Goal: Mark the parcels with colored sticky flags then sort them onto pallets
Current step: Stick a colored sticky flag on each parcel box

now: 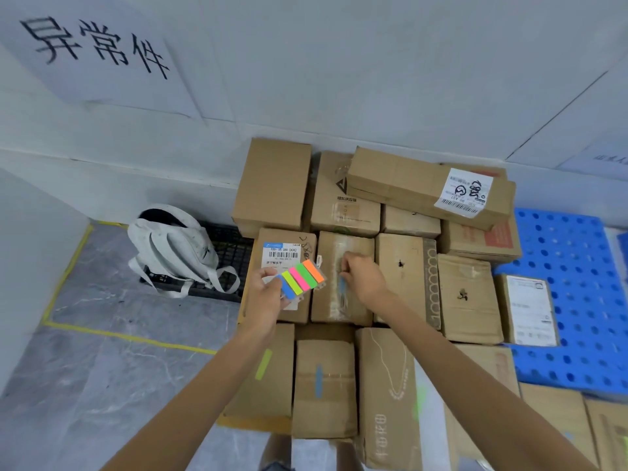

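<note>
A flag pad (300, 279) with five coloured strips is gripped in the left hand (268, 300), above a labelled parcel (282, 254). The right hand (362, 278), fingers curled, pinches the top of a blue flag (342, 287) against the middle parcel (353, 244). Nearer parcels carry a yellow flag (264, 364) and a second blue flag (318, 381). A blue pallet (571, 300) lies to the right, a backpack (170, 246) to the left.

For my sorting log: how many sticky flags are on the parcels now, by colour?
Blue flags: 2, one at the right hand
Yellow flag: 1
Green flag: 1
Total: 4, without the pad in the left hand
</note>
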